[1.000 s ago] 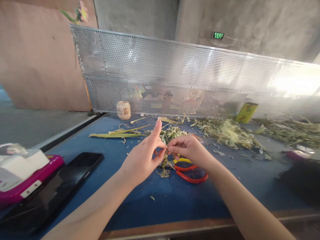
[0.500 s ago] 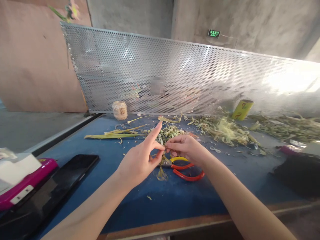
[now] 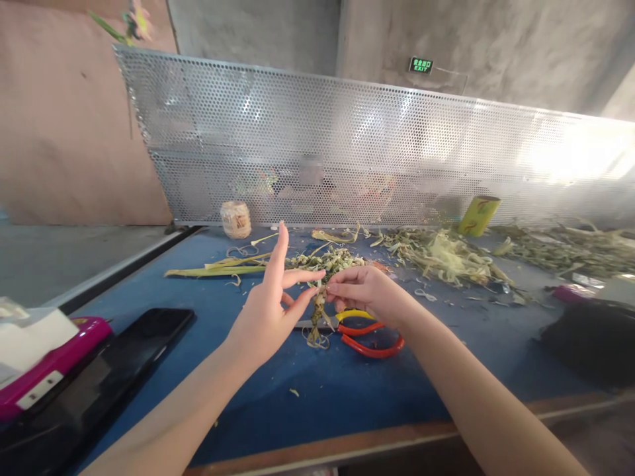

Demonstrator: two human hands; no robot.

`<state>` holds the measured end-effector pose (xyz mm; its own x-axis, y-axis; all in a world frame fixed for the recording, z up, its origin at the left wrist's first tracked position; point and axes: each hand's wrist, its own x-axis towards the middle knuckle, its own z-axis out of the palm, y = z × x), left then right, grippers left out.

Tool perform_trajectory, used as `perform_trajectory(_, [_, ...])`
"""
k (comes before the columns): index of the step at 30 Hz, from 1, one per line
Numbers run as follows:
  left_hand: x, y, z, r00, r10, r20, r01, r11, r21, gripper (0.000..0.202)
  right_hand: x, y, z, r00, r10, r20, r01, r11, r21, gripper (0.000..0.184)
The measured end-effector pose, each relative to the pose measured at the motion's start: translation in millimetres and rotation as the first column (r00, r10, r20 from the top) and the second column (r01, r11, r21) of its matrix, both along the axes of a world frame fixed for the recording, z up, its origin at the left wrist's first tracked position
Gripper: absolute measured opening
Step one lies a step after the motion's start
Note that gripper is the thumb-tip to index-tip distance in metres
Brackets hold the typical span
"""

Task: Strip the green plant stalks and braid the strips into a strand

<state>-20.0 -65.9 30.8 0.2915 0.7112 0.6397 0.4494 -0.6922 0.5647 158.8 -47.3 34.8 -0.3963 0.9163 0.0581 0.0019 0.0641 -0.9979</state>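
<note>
Between my hands hangs a braided strand of dried leaf [image 3: 318, 311], with thin loose ends curling at its bottom. My right hand [image 3: 367, 295] pinches the strand's top between thumb and fingertips. From the other side, my left hand [image 3: 262, 307] has its thumb and a finger closed at the same spot, while its index finger points straight up. Just what lies between the left fingertips is too small to make out fully. Under the right hand lie scissors [image 3: 373, 354] with red and yellow handles, blades pointing left and partly behind the strand.
Dried leaf pieces [image 3: 342, 260] lie behind my hands, with a larger heap [image 3: 441, 258] to the right. Long leaf strips [image 3: 218, 271], a twine spool [image 3: 235, 219] and a black phone [image 3: 143, 344] sit leftward. A yellow-green tube [image 3: 479, 215] stands before the perforated metal screen [image 3: 297, 119].
My left hand has shifted slightly left, and its index finger has swung upright. More of the braided strand shows beneath the fingertips. My right hand stays nearly in place.
</note>
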Motion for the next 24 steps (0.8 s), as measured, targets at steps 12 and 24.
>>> perform_trajectory(12, [2.2, -0.4, -1.6, 0.999, 0.024, -0.043, -0.022, 0.999, 0.039, 0.087, -1.0, -2.9, 2.8, 0.999, 0.036, 0.014, -0.036, 0.999, 0.0, 0.014])
perform_trajectory(24, [4.0, -1.4, -0.6, 0.998, 0.05, -0.042, -0.049, 0.998, 0.027, 0.092, -1.1, -2.1, 1.7, 0.999, 0.043, 0.022, -0.042, 0.999, -0.019, 0.018])
